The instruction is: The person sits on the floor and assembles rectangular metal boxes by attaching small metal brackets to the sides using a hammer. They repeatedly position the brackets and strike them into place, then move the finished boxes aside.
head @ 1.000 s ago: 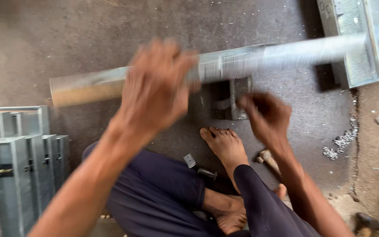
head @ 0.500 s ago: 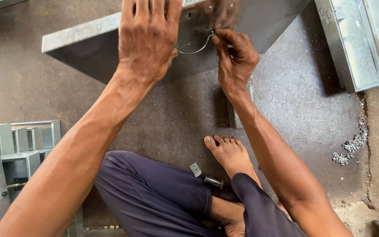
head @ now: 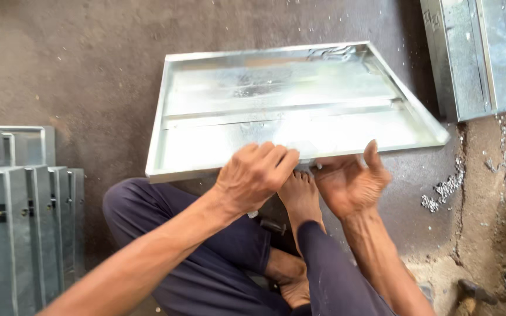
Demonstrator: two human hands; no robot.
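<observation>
Galvanised tray point(head: 288, 99) held above floor point(head: 60, 64), over bare foot point(head: 300, 196). Left hand point(head: 256, 175) curls over near rim; right hand point(head: 349, 184) open-palmed beneath. Risk: sharp edge cuts, one-sided grip slips, tray drops onto foot.

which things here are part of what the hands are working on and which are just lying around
In hand:
- galvanised metal tray, open side up
- left hand, fingers over the tray's near edge
- right hand, palm up under that edge

Lying about:
- stack of grey metal boxes, far left
- metal cabinet piece, top right
- metal shavings on the floor
- hammer, bottom right
</observation>
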